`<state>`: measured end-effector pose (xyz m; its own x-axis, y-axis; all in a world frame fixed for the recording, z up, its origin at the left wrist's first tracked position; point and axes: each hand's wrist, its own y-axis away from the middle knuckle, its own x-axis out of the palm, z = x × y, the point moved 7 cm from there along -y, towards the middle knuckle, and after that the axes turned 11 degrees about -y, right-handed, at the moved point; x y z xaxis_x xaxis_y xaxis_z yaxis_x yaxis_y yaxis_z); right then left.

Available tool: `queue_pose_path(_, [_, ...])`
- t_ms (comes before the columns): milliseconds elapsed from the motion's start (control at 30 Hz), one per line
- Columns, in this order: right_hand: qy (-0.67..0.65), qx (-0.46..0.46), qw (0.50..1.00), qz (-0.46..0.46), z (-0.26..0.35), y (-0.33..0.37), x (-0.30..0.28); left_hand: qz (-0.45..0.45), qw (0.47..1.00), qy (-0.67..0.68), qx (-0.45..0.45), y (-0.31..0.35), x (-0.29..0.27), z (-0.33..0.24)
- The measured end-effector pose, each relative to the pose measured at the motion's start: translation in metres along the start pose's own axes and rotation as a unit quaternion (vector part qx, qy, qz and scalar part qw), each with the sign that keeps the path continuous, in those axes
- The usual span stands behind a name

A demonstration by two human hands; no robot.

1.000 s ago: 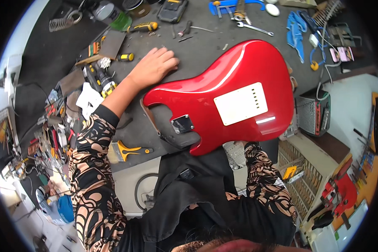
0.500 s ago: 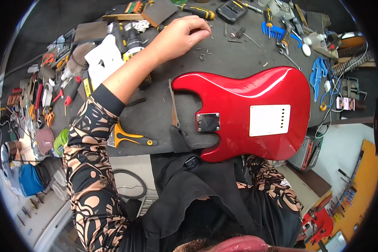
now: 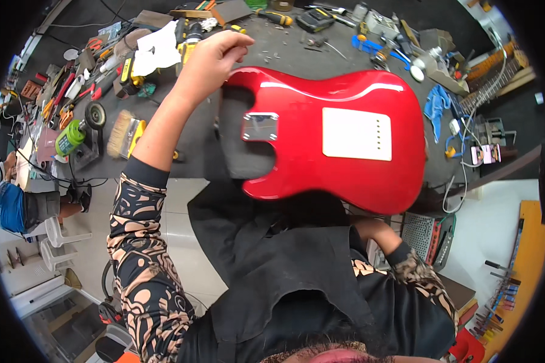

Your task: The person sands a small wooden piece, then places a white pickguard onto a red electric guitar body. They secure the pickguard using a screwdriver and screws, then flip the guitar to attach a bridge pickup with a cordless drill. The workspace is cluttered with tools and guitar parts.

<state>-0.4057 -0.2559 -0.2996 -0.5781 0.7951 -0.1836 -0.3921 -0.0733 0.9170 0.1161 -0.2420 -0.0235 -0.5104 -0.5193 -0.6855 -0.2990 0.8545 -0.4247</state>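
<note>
A glossy red electric guitar body (image 3: 303, 103) lies back side up over the front edge of the bench. Its back carries a white cover plate (image 3: 357, 134) and a shiny metal neck plate (image 3: 260, 126). No neck is attached. At the tip of its far-left horn is my left hand (image 3: 209, 63), fingers bent forward with the thumb apart. Nothing shows in that hand; whether it touches the horn I cannot tell. My right hand (image 3: 366, 227) shows only around the wrist, at the body's near edge; the fingers are hidden beneath the guitar.
Left of the guitar stand a paintbrush (image 3: 123, 134), a green angle grinder (image 3: 71, 138) and a cordless drill (image 3: 191, 39). Many hand tools crowd the bench's left side. A blue glove (image 3: 436, 109) and a guitar neck (image 3: 493, 91) lie right. A person (image 3: 33, 209) is at far left.
The guitar body has shifted left and tilted. My left hand has come back toward its horn. My right wrist has come into sight at the near edge. The view has shifted too.
</note>
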Motion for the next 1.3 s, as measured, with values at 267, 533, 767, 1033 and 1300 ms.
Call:
queue_pose_path(267, [0.074, -0.549, 0.752, -0.357, 0.238, 0.354, -0.085, -0.016, 1.000, -0.020, 0.000, -0.019, 0.043, -0.034])
queue_pose_path(533, [0.082, -0.729, 0.562, -0.382, 0.221, 0.387, -0.134, -0.014, 0.996, -0.072, 0.050, -0.021, 0.037, -0.073])
queue_pose_path(767, [0.043, -0.202, 0.739, -0.641, 0.109, 0.214, -0.469, 0.033, 0.981, 0.164, -0.094, -0.022, 0.065, -0.042])
queue_pose_path(1033, [0.079, 0.125, 0.857, -0.494, 0.090, 0.077, -0.550, -0.015, 0.956, 0.276, -0.095, -0.010, 0.057, -0.043])
queue_pose_path(1300, [-0.376, -0.202, 0.789, -0.442, 0.086, 0.111, -0.520, 0.000, 0.936, 0.312, -0.161, -0.016, 0.082, -0.043])
